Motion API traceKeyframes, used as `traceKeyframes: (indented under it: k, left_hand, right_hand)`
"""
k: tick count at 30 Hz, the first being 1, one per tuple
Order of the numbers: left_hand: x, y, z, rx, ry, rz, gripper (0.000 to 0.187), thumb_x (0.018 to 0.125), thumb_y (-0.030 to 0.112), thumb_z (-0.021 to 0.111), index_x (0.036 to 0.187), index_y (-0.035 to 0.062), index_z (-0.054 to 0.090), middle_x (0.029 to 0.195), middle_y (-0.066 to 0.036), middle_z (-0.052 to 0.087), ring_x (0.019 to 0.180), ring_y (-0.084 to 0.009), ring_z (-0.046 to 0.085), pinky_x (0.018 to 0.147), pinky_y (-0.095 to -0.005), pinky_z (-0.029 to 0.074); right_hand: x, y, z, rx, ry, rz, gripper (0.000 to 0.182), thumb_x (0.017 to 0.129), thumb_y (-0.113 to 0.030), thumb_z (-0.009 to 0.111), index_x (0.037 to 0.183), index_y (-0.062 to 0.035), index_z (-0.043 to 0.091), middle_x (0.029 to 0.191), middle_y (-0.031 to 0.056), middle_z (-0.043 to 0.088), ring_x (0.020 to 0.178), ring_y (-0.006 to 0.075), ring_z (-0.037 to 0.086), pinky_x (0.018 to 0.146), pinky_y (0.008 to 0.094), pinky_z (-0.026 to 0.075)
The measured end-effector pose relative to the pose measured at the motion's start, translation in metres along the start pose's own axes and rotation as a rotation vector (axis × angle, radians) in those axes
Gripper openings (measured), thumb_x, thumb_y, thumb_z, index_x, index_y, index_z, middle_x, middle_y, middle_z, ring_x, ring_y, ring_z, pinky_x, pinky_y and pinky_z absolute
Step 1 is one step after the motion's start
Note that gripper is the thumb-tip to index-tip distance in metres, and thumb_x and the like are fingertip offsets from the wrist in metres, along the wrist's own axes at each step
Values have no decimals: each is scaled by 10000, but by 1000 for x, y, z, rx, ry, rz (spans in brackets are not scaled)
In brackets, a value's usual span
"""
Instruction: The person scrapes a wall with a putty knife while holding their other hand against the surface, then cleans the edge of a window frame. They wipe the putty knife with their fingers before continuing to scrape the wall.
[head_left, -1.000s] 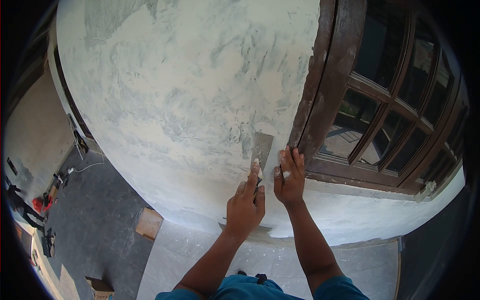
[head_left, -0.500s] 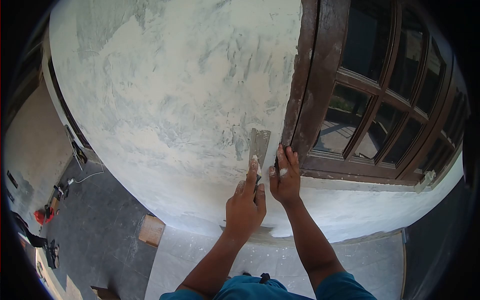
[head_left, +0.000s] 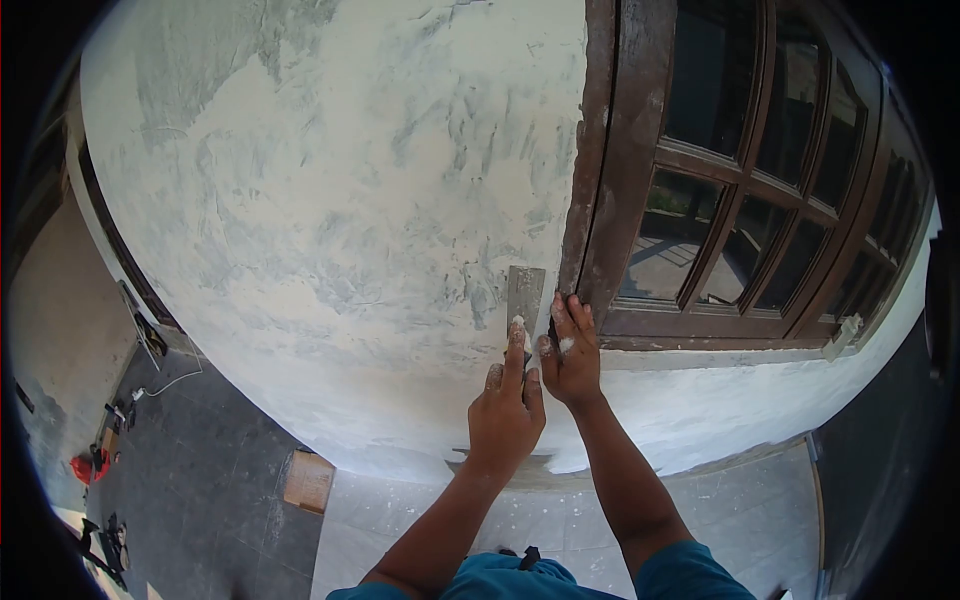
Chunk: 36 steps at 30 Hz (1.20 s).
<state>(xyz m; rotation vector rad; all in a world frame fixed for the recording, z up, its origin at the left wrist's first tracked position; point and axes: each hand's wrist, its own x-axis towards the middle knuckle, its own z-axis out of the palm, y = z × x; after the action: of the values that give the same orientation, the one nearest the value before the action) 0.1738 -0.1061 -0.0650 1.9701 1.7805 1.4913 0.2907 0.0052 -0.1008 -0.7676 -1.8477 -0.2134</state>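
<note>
My left hand (head_left: 505, 415) is closed around the handle of a putty knife (head_left: 525, 292), its forefinger stretched along the back of the broad metal blade. The blade lies flat on the patchy white plastered wall (head_left: 350, 200), a little left of the window frame. White filler smears the blade's lower part and my fingertips. Beside it, my right hand (head_left: 573, 365) rests at the lower left corner of the brown wooden window frame (head_left: 590, 215), fingers together and pointing up. A dark edge shows between its thumb and fingers; I cannot tell what it belongs to.
Brown window panes (head_left: 683, 230) fill the right side. Below the wall, a pale speckled sheet (head_left: 400, 520) covers part of the dark tiled floor (head_left: 220, 470). A cardboard piece (head_left: 309, 481) lies at its edge. A red object (head_left: 88, 467) and a white cable (head_left: 175, 381) are at left.
My left hand and the putty knife have shifted slightly right and down, nearer my right hand. The blade now stands more upright. My right hand stays at the frame, and the view has shifted a little.
</note>
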Motion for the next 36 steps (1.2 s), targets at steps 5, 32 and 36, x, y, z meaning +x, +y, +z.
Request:
traceKeyframes:
  k: [5, 32, 36]
  left_hand:
    - [-15, -13, -1, 4, -109, -75, 564, 964, 104, 525, 1491, 32, 338, 1119, -249, 648, 985, -372, 682, 788, -415, 562]
    - [85, -40, -92, 406, 151, 711, 449, 846, 282, 651, 1285, 189, 651, 1324, -165, 536, 1134, -321, 523, 925, -466, 445]
    - [148, -63, -104, 669, 317, 992, 512, 839, 364, 655, 1335, 247, 605, 1484, -155, 421, 1376, -371, 347, 1125, -563, 249]
  right_hand:
    - [1, -2, -3, 11, 1, 18, 521, 899, -108, 605, 1401, -32, 490, 1425, 127, 527, 1378, 329, 410, 1155, 499, 273]
    - [-14, -101, -25, 859, -160, 1031, 196, 1029, -216, 508, 1015, -33, 577, 788, 35, 650, 649, 77, 587, 604, 239, 499]
    - [-25, -101, -11, 917, -30, 962, 222, 1024, -245, 522, 1003, -33, 583, 709, 31, 615, 593, 81, 582, 547, 245, 498]
